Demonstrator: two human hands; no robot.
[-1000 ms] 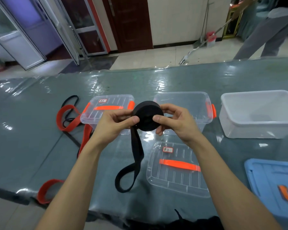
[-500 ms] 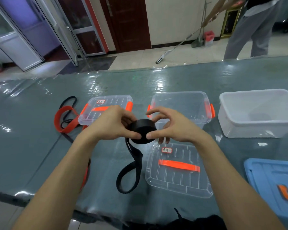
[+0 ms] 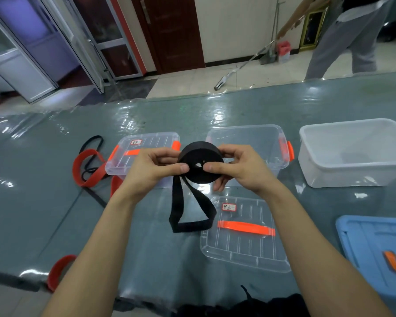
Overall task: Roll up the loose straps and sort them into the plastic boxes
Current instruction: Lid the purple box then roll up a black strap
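Blk strap roll (image 3: 200,165) being held up over table (image 3: 55,202), both hands pinching it.
I'm seeing L hand (image 3: 153,170) & R hand (image 3: 240,170) each pinching the roll, thumb on near face, fingers behind; loose tail (image 3: 188,213) hanging in a loop just left of clear lid (image 3: 245,248). Behind roll: open clear box (image 3: 256,140); closed box (image 3: 146,145) & red straps (image 3: 87,170) lying to the left.

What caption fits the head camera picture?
Left hand and right hand pinch a half-rolled black strap near clear boxes.
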